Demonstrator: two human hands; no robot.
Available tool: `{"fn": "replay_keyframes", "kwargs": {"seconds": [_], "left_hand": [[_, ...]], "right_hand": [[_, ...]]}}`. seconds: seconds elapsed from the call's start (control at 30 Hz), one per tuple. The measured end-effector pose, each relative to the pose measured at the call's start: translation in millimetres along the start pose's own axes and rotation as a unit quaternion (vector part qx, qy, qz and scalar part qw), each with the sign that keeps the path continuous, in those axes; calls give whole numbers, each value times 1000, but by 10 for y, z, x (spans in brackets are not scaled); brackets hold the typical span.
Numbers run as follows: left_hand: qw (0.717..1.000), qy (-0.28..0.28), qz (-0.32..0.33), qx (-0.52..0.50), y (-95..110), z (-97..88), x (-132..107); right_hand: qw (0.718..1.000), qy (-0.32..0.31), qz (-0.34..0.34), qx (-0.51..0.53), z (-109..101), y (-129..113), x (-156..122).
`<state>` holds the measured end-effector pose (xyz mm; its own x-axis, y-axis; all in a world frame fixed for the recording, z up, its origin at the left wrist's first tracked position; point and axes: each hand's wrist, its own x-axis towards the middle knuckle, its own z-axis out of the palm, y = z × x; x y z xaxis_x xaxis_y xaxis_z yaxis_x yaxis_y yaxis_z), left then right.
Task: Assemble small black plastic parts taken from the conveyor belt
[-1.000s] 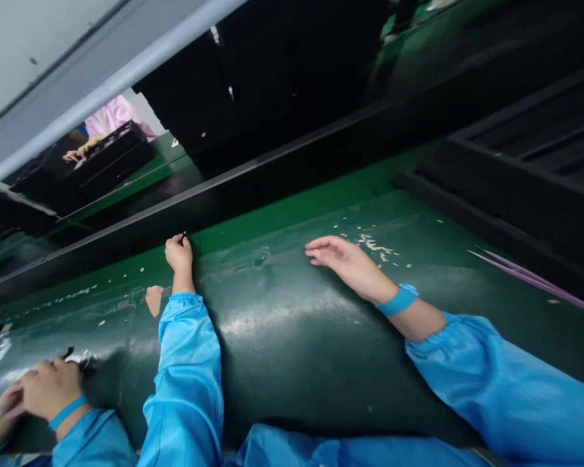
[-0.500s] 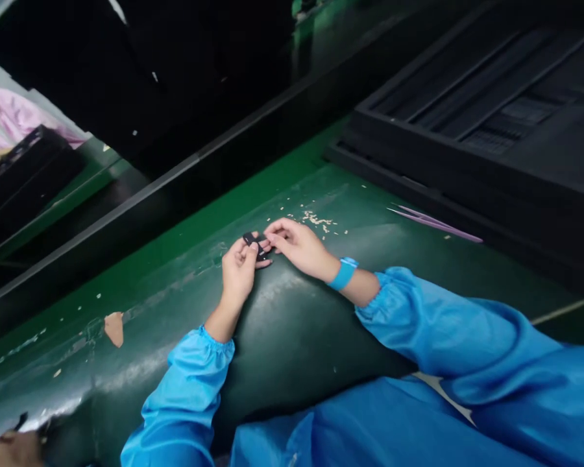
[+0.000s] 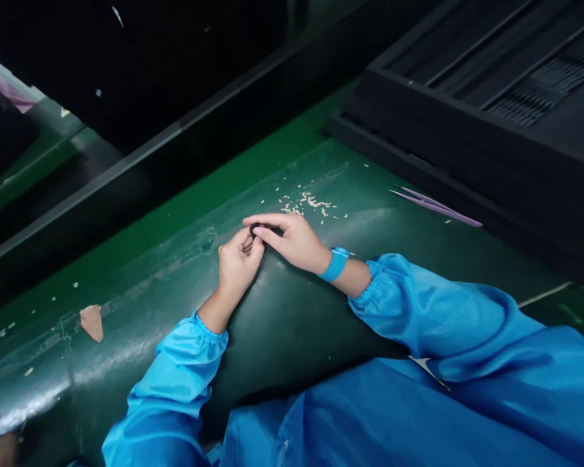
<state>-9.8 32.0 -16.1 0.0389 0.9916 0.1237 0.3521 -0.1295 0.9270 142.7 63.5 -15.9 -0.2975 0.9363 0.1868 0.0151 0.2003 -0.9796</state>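
Observation:
Between my two hands is a small black part [image 3: 255,229], mostly covered by fingers, with a rounded end showing. My left hand [image 3: 237,261] is closed on its lower side. My right hand [image 3: 294,240], a blue band at its wrist, grips the same part from the right, with the thumb on it and the fingers curving over. Just beyond my right hand, many tiny pale pieces [image 3: 316,202] lie scattered on the green mat [image 3: 292,318]. Whether the part has one piece or more I cannot tell.
Purple tweezers [image 3: 438,207] lie right of the pale pieces, beside a stack of black trays [image 3: 448,123]. A torn brown scrap [image 3: 92,323] lies on the left. A dark ledge [image 3: 175,133] runs along the table's far side.
My right hand has moved left and closed over the black part, which was more visible in my left hand before. The camera view has shifted slightly.

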Motion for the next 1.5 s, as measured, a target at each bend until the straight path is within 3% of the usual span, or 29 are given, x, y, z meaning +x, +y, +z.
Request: {"fn": "replay_keyframes", "kwargs": {"seconds": [0.57,0.8,1.07,1.37,1.5], "left_hand": [[998,-9,27,56,2,-25,-11],[993,6,55,108,33,-14,-30],[999,13,-9,-48,-7,4,13],[1000,3,6,22,-26,-19,-3],[997,4,37,65,-20,-22,-18]], "right_hand": [[1000,10,4,-27,-6,-31,-13],[993,43,3,-112,75,-66,-33],[997,81,1,20,35,-3,23],[1000,23,-7,7,34,-20,23],[1000,25,-12,1,43,-1,13]]}}
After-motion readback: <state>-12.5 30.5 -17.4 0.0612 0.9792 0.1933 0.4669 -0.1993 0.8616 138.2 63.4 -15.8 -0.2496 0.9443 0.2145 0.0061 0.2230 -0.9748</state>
